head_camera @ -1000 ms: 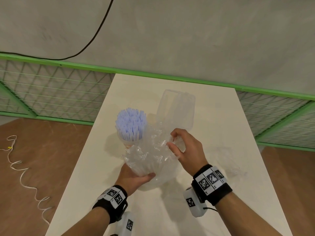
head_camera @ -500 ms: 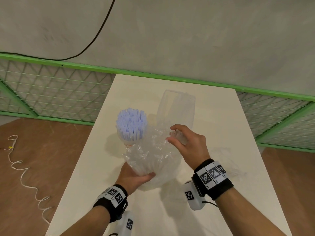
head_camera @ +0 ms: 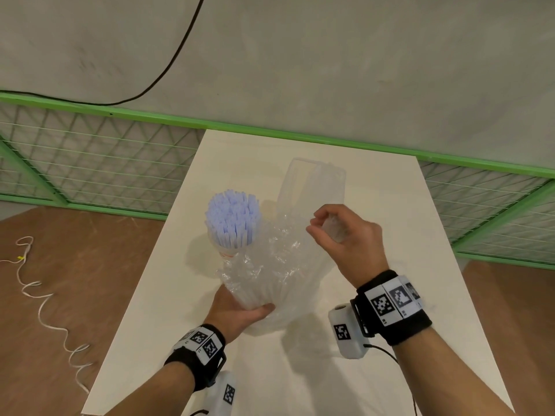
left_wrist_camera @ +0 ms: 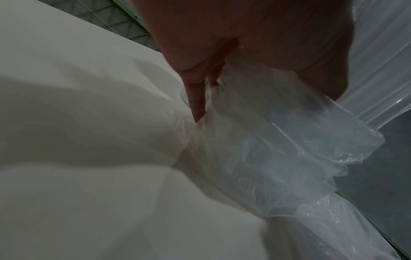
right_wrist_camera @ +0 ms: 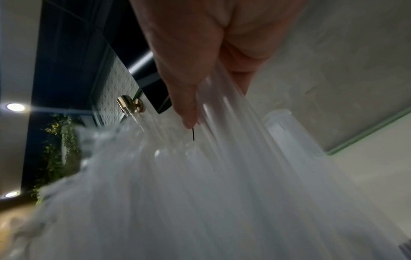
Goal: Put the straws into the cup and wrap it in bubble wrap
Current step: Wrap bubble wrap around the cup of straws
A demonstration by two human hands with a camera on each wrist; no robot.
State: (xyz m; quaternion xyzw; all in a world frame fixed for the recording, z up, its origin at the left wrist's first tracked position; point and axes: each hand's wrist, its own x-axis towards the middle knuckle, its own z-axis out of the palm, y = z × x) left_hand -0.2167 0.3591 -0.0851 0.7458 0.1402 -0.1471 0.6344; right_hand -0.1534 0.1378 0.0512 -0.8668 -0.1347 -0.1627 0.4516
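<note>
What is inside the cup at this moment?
A dense bundle of pale blue straws stands upright in the cup, their tops well above its rim. Bubble wrap covers the cup's lower part, so the straws' bottom ends cannot be seen.

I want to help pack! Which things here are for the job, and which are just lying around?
For the job:
straws
cup holding them
bubble wrap, held by left hand and right hand

Just around:
black cable
white cord
green fence
</note>
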